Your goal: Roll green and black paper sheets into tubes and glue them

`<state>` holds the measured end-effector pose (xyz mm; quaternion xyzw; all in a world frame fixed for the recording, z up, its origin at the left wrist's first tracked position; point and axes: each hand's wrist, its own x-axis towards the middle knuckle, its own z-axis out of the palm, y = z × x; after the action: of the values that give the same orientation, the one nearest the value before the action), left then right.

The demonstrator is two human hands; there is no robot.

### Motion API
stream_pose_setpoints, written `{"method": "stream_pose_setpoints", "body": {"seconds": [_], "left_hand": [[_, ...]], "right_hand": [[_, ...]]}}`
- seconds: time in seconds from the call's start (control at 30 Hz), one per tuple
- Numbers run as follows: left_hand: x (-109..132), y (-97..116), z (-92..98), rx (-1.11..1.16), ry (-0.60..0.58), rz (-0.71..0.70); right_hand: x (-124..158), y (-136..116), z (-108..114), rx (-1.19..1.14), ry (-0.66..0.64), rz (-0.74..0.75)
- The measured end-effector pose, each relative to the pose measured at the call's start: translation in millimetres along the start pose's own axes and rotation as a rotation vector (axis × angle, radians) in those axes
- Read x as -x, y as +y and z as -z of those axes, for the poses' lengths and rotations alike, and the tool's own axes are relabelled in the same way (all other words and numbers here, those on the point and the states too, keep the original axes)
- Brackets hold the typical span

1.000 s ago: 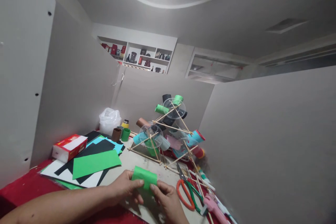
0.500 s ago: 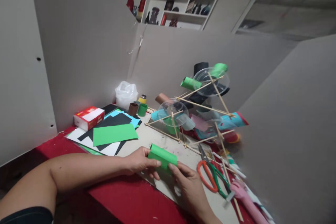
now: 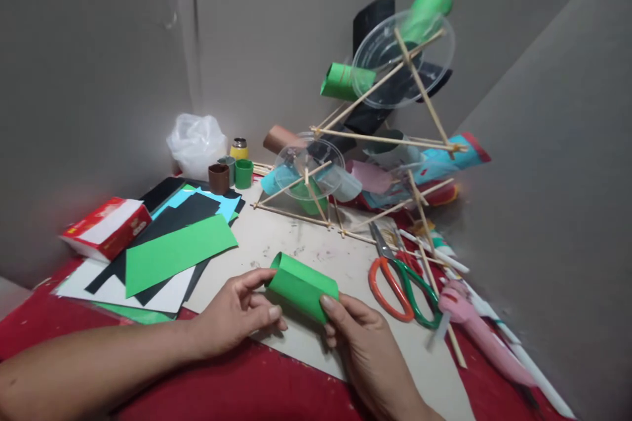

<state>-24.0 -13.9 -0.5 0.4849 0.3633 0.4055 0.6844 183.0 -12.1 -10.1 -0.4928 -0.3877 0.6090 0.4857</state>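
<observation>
A green paper tube (image 3: 303, 284) is held low over the pale board (image 3: 266, 230). My right hand (image 3: 363, 335) pinches its right end between thumb and fingers. At the tube's left end, my left hand (image 3: 241, 309) has its index fingertip against the rim, thumb and other fingers apart. Right of the tube lie scissors (image 3: 405, 293) with one orange and one green handle. A pink glue gun (image 3: 478, 329) rests beyond them. To the left, a green paper sheet (image 3: 180, 253) lies over black and white sheets.
Stick frames (image 3: 382, 138) with clear plastic discs and coloured paper tubes stand at the back right. A red box (image 3: 106, 227), a white plastic bag (image 3: 197, 145), small brown (image 3: 218, 179) and green (image 3: 243, 174) paper rings and a yellow bottle (image 3: 239, 149) are at the back left.
The view has tilted down and closer to the table. My left thumb has come off the tube and those fingers have loosened; my right hand keeps its pinch.
</observation>
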Motion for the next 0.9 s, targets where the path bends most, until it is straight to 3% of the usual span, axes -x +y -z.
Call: {"method": "stream_pose_setpoints", "body": {"seconds": [0.2,0.5,0.73,0.83,0.9], "left_hand": [[-2,7,1.0,-0.146,0.126,-0.051],[5,15,-1.6,-0.299,0.191,-0.276],[13,6,-1.6,-0.413,0.186,-0.557],[16,5,-3.5,-0.403,0.18,-0.55],[16,7,-4.4,-0.357,0.189,-0.468]], "right_hand": [[-15,-7,13,-0.253,0.092,-0.106],[-14,-15,14,-0.459,-0.054,-0.17],[-19,-19,15,-0.275,-0.018,-0.008],[-19,-18,14,-0.227,0.005,0.049],[-18,-17,14,-0.189,0.02,0.087]]}}
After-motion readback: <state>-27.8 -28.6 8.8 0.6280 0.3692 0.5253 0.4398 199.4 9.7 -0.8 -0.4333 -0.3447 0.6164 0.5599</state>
